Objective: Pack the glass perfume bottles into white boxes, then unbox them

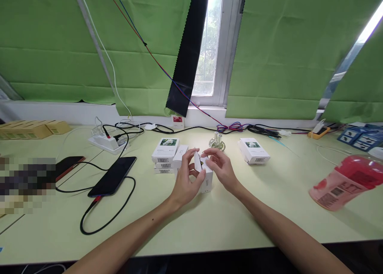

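Observation:
A small white cardboard box [206, 183] stands upright on the table with its top flap raised. Something dark with a bit of yellow shows at its opening. My left hand [189, 179] grips the box from the left, thumb on its front and fingers by the flap. From the right, my right hand [222, 168] has its thumb and fingers closed at the top edge. Just behind my left hand stands another white box [180, 154], beside a stack of flat white boxes [165, 150] with a flower picture. Small glass bottles with silver caps [218, 143] stand beyond my right hand.
A flat white box [253, 150] lies to the right, and a pink-red bottle [344, 182] farther right. At left are a phone [113, 176] on a black cable and a white power strip [109, 143]. Cables [233, 127] run along the wall; a yellow meter [318, 132] lies at the back.

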### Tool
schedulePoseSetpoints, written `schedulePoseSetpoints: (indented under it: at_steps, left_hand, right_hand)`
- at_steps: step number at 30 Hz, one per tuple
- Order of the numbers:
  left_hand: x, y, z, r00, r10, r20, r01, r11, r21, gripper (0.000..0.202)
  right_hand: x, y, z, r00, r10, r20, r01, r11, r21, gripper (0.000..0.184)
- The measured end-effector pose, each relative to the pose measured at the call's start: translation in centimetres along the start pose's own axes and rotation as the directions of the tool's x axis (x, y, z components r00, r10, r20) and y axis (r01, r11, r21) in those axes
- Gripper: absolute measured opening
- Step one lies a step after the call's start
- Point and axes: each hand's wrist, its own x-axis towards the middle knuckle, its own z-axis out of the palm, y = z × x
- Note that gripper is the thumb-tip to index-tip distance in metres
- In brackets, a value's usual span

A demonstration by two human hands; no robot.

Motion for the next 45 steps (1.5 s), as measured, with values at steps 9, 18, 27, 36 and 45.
schedulePoseSetpoints:
  at_steps: [9,18,27,36,45]
  left_hand:
    - [0.2,0.1,-0.3,0.997,0.032,0.064,-0.041,0.989,0.144,0.05]
    - [0.4,-0.1,-0.6,0.996,0.056,0.072,-0.068,0.983,0.173,0.047]
    - [0.5,-0.4,-0.7,0.989,0.129,0.067,-0.141,0.963,0.228,0.042]
    - [0.5,-0.4,-0.8,0.987,0.147,0.064,-0.158,0.963,0.219,0.043]
    - [0.4,-0.7,-0.9,0.98,0.178,0.088,-0.192,0.963,0.189,0.043]
  right_hand:
    - [-0.1,0.3,0.0,1.0,0.001,-0.004,-0.001,1.0,0.015,0.025]
    - [-0.3,0.7,0.3,0.997,0.017,-0.079,-0.013,0.999,0.049,0.032]
    - [-0.2,0.6,0.3,0.98,0.067,-0.189,-0.06,0.997,0.043,0.016]
    - [-0.2,0.8,0.3,0.985,0.016,-0.173,-0.022,0.999,-0.033,0.023]
    - [0.1,1.4,0.0,0.993,-0.009,-0.114,0.002,0.999,-0.054,0.025]
